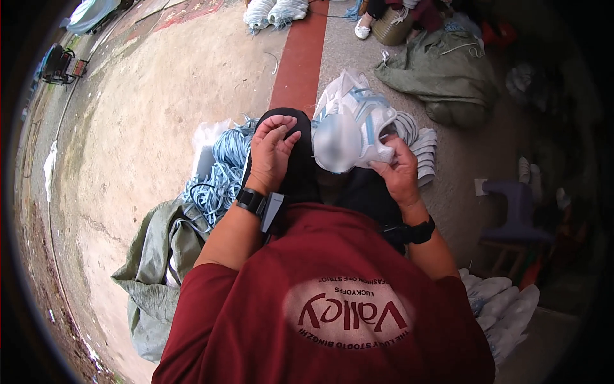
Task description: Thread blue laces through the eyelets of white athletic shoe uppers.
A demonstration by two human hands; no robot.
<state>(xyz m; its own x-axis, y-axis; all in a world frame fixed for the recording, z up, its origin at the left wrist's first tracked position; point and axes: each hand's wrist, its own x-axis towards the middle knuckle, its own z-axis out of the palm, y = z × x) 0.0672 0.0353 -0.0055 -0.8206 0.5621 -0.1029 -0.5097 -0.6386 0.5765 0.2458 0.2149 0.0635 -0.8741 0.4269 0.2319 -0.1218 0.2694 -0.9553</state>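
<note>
My right hand (pixel 401 169) is closed on the edge of a white shoe upper (pixel 373 131) with light blue stripes, which rests over my right knee. A rounded part of it looks blurred. My left hand (pixel 274 148) is raised over my left knee, apart from the upper, its fingers curled toward the thumb. Whether a thin lace lies in those fingers is too small to make out. Beside my left knee hangs a heap of light blue shoelaces (pixel 220 169). More white shoe uppers (pixel 423 153) are stacked just beyond my right hand.
A green-grey sack (pixel 150 275) lies at my left, and a fuller one (pixel 448 77) at the far right. White shoe uppers (pixel 505 307) are piled at the lower right, near a dark plastic stool (pixel 511 208). Bundled uppers (pixel 276 11) and another person's foot (pixel 362 29) are ahead.
</note>
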